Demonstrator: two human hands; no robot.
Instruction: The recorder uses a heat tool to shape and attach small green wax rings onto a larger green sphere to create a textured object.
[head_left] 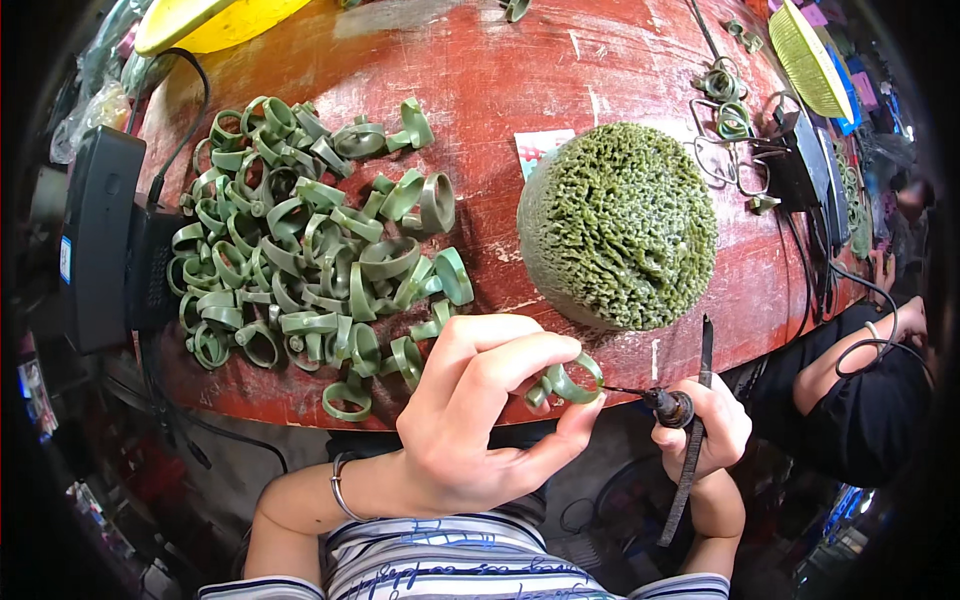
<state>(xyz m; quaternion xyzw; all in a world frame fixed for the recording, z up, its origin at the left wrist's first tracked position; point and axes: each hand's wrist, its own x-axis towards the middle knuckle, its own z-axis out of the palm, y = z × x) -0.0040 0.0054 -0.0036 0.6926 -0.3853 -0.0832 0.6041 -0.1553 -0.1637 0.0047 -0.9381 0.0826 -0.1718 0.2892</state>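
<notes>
- Green ring [557, 382], one: between the hands, pinched by the left hand's [475, 420] thumb and fingers.
- Hand tool [673, 408], one: gripped in the right hand [718, 430], long axis crosswise, thin bit [624, 390] pointing left at the ring's right rim; contact unclear.
- Dark strip [681, 490], one: also in the right hand.
- Loose rings [285, 260], many: heaped leftward on the table [480, 240].

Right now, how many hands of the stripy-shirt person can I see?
2: the left hand, lower middle, pinching a green ring; the right hand, further right, gripping a dark tool.
</notes>
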